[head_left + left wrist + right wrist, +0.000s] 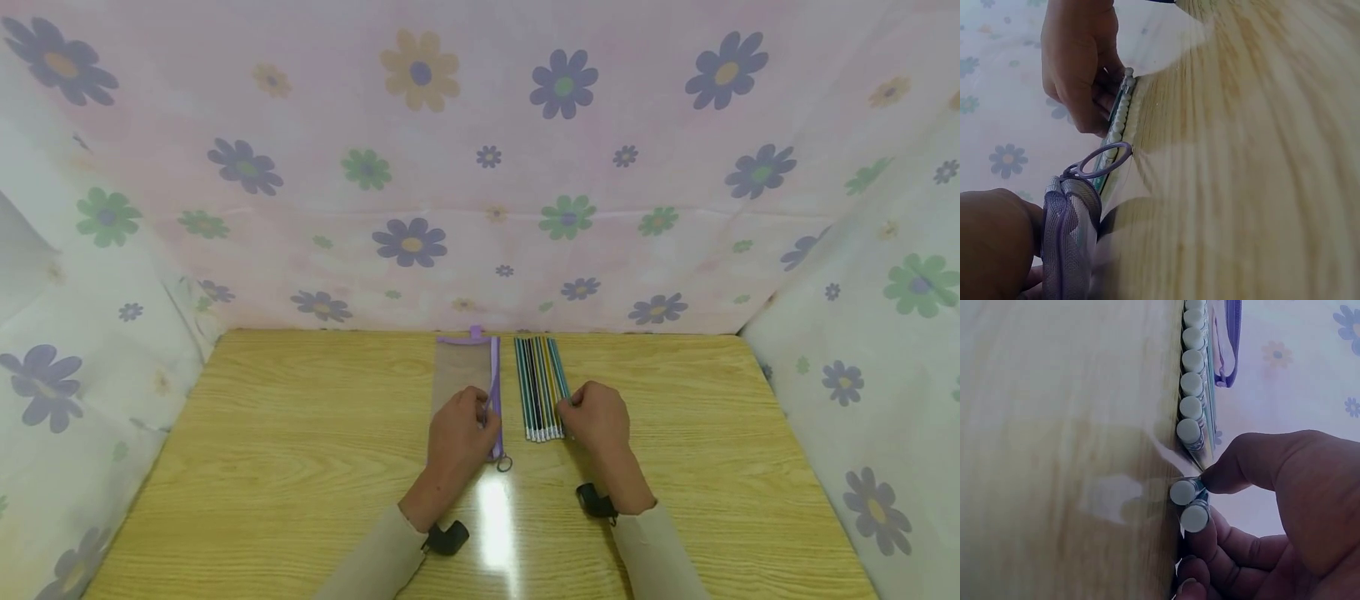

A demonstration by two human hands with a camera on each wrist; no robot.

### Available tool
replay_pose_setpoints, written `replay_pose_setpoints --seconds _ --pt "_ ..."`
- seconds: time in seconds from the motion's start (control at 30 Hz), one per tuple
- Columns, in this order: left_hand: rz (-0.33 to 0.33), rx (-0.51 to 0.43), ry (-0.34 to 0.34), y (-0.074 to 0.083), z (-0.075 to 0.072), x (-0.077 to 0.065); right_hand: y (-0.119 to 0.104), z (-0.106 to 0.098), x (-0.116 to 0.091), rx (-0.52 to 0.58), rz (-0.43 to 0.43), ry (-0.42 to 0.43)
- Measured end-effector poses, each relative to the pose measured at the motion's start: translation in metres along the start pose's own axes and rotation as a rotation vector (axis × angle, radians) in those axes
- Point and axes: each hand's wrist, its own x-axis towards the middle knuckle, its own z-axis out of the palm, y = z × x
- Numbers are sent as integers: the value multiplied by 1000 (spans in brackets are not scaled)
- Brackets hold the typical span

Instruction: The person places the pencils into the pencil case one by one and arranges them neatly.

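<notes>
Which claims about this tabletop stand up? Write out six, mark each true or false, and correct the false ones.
1. The left hand grips the pouch at its zippered side. True.
2. The right hand pinches two pencils beside the pencil row. True.
3. The pencil row lies left of the pouch. False: it lies to the right.
4. The pouch's trim is green. False: it is purple.
5. A ring sits at the pouch's near end. True.
6. The row's white ends point away from the person. False: toward the person.
</notes>
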Motion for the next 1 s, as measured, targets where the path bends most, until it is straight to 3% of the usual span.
replay_pose_setpoints --seconds 0.67,1.0 --pt "21 17 43 -3 8 0 0 -1 0 54 -52 13" --pt "-4 -38 62 4 11 -3 3 -4 1 104 -5 16"
